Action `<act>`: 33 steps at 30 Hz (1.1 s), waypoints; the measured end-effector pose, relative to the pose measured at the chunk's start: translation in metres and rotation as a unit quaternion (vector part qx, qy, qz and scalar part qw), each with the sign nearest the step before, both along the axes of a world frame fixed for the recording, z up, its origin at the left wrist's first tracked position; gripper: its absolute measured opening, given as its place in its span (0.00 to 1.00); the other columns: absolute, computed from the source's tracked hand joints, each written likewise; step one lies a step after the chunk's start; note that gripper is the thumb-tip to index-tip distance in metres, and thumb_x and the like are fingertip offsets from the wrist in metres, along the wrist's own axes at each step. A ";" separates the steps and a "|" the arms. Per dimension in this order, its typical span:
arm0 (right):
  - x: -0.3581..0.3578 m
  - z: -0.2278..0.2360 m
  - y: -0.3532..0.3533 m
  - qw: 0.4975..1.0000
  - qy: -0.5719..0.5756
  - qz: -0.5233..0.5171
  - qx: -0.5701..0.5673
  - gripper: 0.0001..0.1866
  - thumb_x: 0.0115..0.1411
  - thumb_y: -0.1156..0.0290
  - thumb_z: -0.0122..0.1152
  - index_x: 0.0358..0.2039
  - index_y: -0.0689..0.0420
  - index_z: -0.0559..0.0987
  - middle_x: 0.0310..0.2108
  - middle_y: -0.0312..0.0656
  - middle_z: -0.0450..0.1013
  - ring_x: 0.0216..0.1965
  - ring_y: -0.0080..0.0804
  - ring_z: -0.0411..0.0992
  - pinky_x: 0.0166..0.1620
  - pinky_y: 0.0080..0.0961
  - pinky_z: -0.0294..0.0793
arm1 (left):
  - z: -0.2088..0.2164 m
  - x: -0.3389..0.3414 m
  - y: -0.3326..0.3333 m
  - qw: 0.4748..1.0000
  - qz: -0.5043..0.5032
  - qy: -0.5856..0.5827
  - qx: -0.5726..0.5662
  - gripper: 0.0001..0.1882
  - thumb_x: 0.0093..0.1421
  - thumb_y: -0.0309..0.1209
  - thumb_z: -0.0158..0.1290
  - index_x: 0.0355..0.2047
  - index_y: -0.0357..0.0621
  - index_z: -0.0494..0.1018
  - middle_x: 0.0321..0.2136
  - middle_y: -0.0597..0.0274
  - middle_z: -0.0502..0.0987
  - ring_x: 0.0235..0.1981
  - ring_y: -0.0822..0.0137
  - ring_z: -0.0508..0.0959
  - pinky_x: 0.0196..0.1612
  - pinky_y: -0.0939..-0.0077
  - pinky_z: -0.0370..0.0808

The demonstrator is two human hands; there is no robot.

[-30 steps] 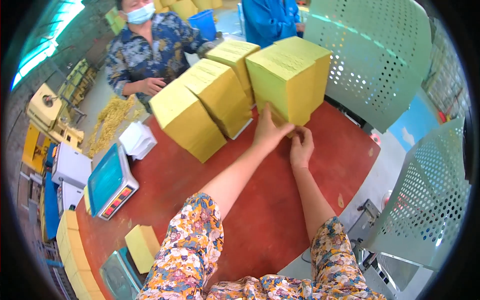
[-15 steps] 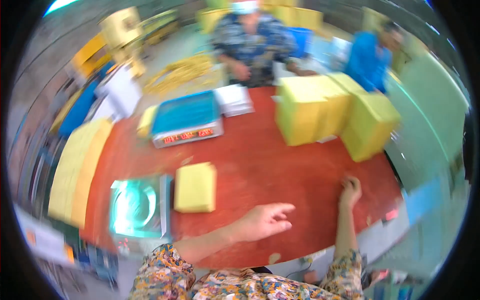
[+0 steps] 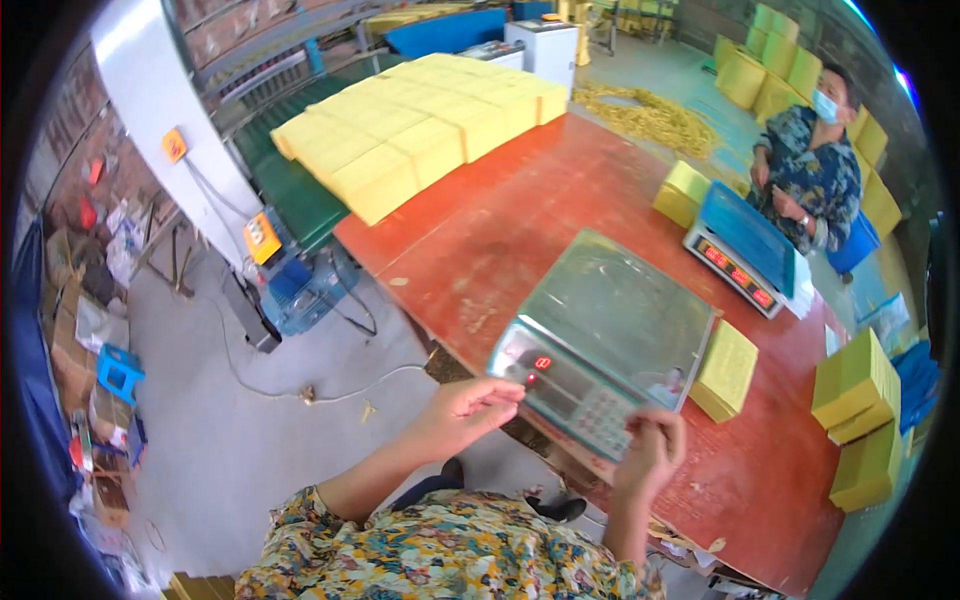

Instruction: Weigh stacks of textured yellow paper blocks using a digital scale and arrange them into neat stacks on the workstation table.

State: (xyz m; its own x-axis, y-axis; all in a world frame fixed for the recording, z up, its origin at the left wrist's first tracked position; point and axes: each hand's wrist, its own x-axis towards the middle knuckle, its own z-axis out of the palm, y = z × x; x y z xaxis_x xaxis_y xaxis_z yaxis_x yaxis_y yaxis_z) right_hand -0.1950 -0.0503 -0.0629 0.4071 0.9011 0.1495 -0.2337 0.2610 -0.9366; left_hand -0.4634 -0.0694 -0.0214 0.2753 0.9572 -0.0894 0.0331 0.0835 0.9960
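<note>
A digital weighing scale [image 3: 600, 345] with a bare steel pan is set at the near edge of the red table [image 3: 560, 210]. Its front panel is touched by the left hand [image 3: 468, 408], fingers loosely apart, and by the right hand [image 3: 652, 447], fingers curled at the keypad corner, nothing gripped. A flat yellow packet [image 3: 726, 370] lies just beside the scale. Yellow blocks [image 3: 420, 125] are stacked at the far end. A second, blue scale [image 3: 742, 248] stands before a seated person [image 3: 815, 165].
</note>
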 end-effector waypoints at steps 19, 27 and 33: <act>-0.329 -0.023 0.105 0.888 0.027 0.451 -0.087 0.09 0.64 0.84 0.49 0.35 0.61 0.78 0.32 0.40 0.77 0.34 0.24 0.75 0.40 0.21 0.74 | -0.013 -0.299 0.088 0.947 0.263 0.181 0.041 0.18 0.64 0.33 0.56 0.51 0.34 0.73 0.45 0.54 0.80 0.47 0.66 0.80 0.50 0.72 0.76; -0.397 -0.036 0.152 0.897 0.009 0.428 -0.115 0.08 0.64 0.83 0.49 0.36 0.61 0.78 0.33 0.40 0.77 0.34 0.23 0.74 0.40 0.19 0.74 | -0.011 -0.392 0.279 0.818 0.251 0.410 0.315 0.20 0.61 0.38 0.55 0.47 0.35 0.75 0.48 0.45 0.77 0.47 0.47 0.78 0.50 0.62 0.75; -0.455 -0.049 0.143 0.922 0.104 0.320 -0.190 0.08 0.63 0.83 0.50 0.37 0.61 0.78 0.35 0.41 0.77 0.35 0.26 0.75 0.40 0.24 0.75 | -0.051 -0.429 0.410 0.819 0.131 0.455 0.324 0.21 0.61 0.37 0.55 0.50 0.34 0.74 0.54 0.47 0.74 0.56 0.50 0.73 0.59 0.63 0.69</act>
